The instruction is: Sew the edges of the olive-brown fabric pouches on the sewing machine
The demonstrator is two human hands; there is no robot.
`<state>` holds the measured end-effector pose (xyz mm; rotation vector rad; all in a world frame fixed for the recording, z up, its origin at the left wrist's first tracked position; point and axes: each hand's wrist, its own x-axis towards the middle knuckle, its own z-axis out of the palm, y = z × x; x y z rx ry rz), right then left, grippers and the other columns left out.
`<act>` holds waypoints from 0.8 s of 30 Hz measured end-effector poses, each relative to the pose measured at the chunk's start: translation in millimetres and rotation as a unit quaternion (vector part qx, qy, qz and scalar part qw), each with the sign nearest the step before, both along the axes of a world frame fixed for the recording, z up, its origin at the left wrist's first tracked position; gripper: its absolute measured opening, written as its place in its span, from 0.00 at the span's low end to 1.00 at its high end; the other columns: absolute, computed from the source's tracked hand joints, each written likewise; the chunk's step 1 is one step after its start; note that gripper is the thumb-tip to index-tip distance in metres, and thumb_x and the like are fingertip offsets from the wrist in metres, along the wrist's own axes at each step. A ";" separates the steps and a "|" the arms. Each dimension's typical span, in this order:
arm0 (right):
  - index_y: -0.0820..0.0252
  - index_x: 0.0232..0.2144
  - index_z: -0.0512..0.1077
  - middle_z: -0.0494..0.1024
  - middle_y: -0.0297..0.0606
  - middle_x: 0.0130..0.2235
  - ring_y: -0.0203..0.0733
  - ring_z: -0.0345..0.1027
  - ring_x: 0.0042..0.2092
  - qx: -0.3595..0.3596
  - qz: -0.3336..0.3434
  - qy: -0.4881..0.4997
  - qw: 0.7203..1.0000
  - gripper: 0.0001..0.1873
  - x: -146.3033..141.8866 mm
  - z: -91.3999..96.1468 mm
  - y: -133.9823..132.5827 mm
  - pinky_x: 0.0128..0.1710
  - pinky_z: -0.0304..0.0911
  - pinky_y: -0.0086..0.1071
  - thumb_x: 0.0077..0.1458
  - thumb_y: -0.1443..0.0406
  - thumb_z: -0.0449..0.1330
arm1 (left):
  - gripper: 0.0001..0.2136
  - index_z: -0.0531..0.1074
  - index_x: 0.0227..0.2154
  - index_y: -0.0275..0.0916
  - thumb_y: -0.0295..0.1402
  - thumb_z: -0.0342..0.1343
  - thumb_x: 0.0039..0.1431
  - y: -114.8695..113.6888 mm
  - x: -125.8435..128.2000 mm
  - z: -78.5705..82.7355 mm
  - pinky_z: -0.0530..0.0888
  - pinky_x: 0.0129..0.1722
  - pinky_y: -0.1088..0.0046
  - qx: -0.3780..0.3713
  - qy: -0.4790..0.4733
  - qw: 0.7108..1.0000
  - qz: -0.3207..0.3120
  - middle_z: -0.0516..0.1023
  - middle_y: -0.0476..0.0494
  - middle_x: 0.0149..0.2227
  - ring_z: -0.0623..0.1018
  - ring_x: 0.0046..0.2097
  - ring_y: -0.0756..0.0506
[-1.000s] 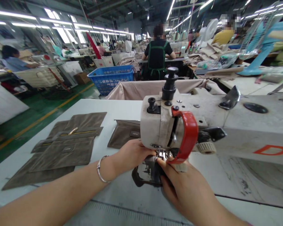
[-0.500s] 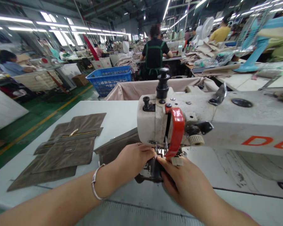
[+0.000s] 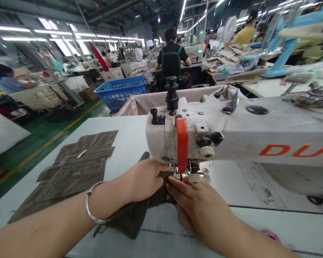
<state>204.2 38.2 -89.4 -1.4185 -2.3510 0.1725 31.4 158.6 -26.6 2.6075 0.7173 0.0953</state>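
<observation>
Brown fabric [image 3: 136, 218]: seemed soft, light, best held edgewise.
Left grip [image 3: 142, 181]: pinched its edge.
Right grip [image 3: 195, 200]: touched it, closure unclear.

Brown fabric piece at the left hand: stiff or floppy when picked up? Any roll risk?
Probably floppy: the brown fabric piece bends near the left hand. Likely light for its size, as it looks thin. Rolling seems unlikely, since its visible panels look flat.
</observation>
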 end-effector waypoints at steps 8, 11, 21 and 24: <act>0.59 0.47 0.75 0.75 0.37 0.56 0.53 0.68 0.50 0.006 -0.019 0.020 1.000 0.17 4.5 6.9 -4.4 0.51 0.65 0.51 0.55 0.70 0.58 | 0.11 0.74 0.35 0.34 0.18 0.49 0.53 -28.6 14.0 -10.8 0.77 0.41 0.59 0.163 0.095 0.981 -0.041 0.79 0.36 0.40 0.78 0.43 0.36; 0.59 0.47 0.74 0.77 0.38 0.53 0.54 0.66 0.51 0.006 -0.017 0.018 1.000 0.17 4.6 7.1 -3.9 0.52 0.64 0.51 0.54 0.70 0.58 | 0.11 0.72 0.37 0.34 0.19 0.50 0.52 -37.0 18.7 -15.3 0.77 0.41 0.59 0.132 0.080 0.988 0.007 0.78 0.37 0.39 0.78 0.41 0.37; 0.57 0.42 0.72 0.75 0.40 0.51 0.54 0.63 0.54 -0.028 -0.012 -0.008 1.000 0.12 10.0 5.9 1.2 0.54 0.62 0.50 0.54 0.70 0.59 | 0.15 0.70 0.50 0.40 0.42 0.50 0.66 -39.1 -47.9 -22.7 0.67 0.57 0.53 0.113 -0.050 0.969 0.212 0.71 0.37 0.52 0.70 0.55 0.36; 0.56 0.44 0.71 0.74 0.40 0.52 0.52 0.62 0.56 -0.042 -0.004 -0.011 0.999 0.13 12.1 10.1 1.4 0.56 0.60 0.49 0.54 0.69 0.59 | 0.17 0.70 0.35 0.39 0.47 0.63 0.52 -34.2 -74.0 -38.5 0.68 0.51 0.50 0.116 -0.051 0.940 0.316 0.73 0.40 0.42 0.71 0.48 0.34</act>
